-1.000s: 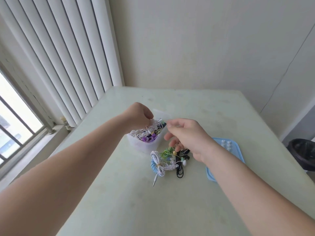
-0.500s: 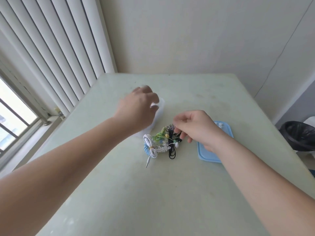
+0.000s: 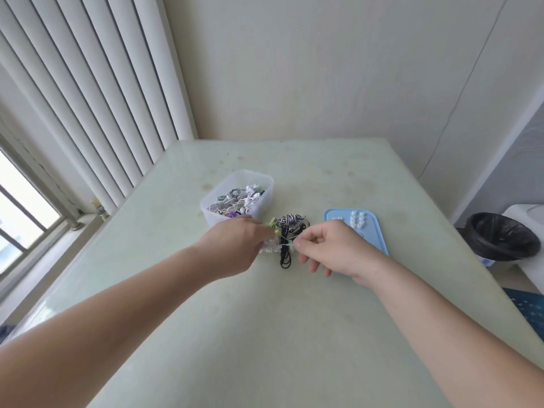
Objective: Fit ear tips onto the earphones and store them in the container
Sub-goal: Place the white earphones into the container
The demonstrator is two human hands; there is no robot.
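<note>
My left hand [image 3: 235, 245] grips the earphones [image 3: 290, 228] on the bench [image 3: 265, 334]; my right hand [image 3: 332, 248] pinches their wire [image 3: 285, 245], near the container [image 3: 259, 198].

On the table [image 3: 294, 334], the earphone pile [image 3: 291, 223] lies between the container [image 3: 209, 214] at back-left and the tray [image 3: 376, 240] at right.

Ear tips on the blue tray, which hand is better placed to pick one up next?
Right, probably. The right hand is next to the blue tray holding the ear tips, while the left hand grips the earphones on the side toward the container. The right must first release the wire it pinches.
</note>
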